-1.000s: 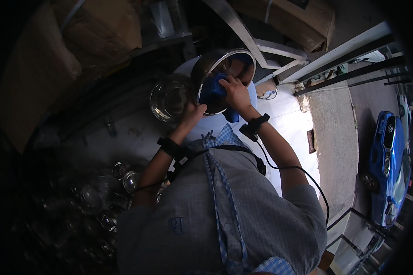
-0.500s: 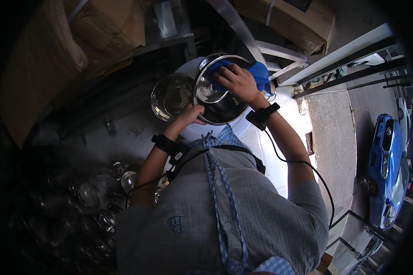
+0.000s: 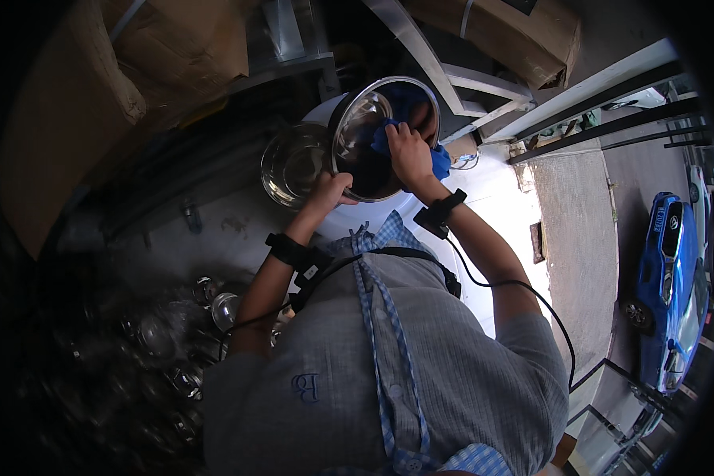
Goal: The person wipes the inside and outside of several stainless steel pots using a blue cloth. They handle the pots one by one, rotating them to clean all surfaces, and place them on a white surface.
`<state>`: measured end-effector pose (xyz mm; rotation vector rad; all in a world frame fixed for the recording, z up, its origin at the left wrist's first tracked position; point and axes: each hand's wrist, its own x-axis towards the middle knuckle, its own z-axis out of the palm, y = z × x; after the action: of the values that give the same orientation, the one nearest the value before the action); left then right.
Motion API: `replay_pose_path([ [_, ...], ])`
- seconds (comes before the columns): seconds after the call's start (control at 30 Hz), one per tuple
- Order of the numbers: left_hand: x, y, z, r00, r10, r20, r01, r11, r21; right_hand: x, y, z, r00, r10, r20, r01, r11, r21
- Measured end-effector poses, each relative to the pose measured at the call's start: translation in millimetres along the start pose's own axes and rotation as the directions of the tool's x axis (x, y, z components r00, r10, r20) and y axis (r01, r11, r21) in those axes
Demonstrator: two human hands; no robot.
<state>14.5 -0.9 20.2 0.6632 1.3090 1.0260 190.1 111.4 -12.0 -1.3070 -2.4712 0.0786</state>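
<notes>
A shiny steel bowl (image 3: 357, 127) is tilted up in front of me, its inside showing. My left hand (image 3: 328, 193) grips its near left rim, thumb over the edge. Bunched in my right hand (image 3: 410, 155) is a blue cloth (image 3: 439, 162), pressed against the inner wall on the right side; the fingers are closed on it. A second steel bowl (image 3: 287, 163) rests just left of the held one, partly hidden behind my left hand. Beneath both is a white rounded surface (image 3: 323, 113), mostly covered.
Many steel bowls (image 3: 152, 336) lie on the floor at the lower left. Cardboard boxes (image 3: 182, 47) stand at the far left and another box (image 3: 508, 36) at the far right. A metal frame (image 3: 420, 55) rises beyond the bowl. Outside on the right is a blue car (image 3: 665, 262).
The held bowl has tipped up more and shifted slightly away and left. My right hand with the cloth has moved a little toward me and left within it.
</notes>
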Motion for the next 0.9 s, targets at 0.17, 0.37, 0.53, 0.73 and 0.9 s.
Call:
replay_pose_path([
  [0.17,1.2,9.6,2.7,0.999,0.013,0.031,-0.014,0.999,0.039,-6.3,-25.7,-9.5,0.99,-0.138,0.019,0.122,0.927,0.354],
  [0.37,0.1,7.5,10.9,0.999,0.042,0.021,-0.042,0.999,-0.025,22.8,-1.8,-28.1,0.905,0.382,-0.188,-0.322,0.903,0.286],
  [0.53,7.7,3.3,18.7,0.997,0.038,0.066,-0.038,0.999,-0.003,-3.2,-45.8,-24.7,0.992,-0.098,-0.076,0.114,0.96,0.257],
  [0.73,7.7,2.5,11.8,0.996,0.039,0.086,-0.041,0.999,0.027,22.8,1.1,-33.5,0.91,0.346,-0.229,-0.266,0.909,0.32],
  [0.9,5.9,8.9,18.7,0.994,0.009,0.104,-0.005,0.999,-0.038,4.9,-48.5,-33.9,0.986,-0.101,-0.135,0.141,0.934,0.328],
])
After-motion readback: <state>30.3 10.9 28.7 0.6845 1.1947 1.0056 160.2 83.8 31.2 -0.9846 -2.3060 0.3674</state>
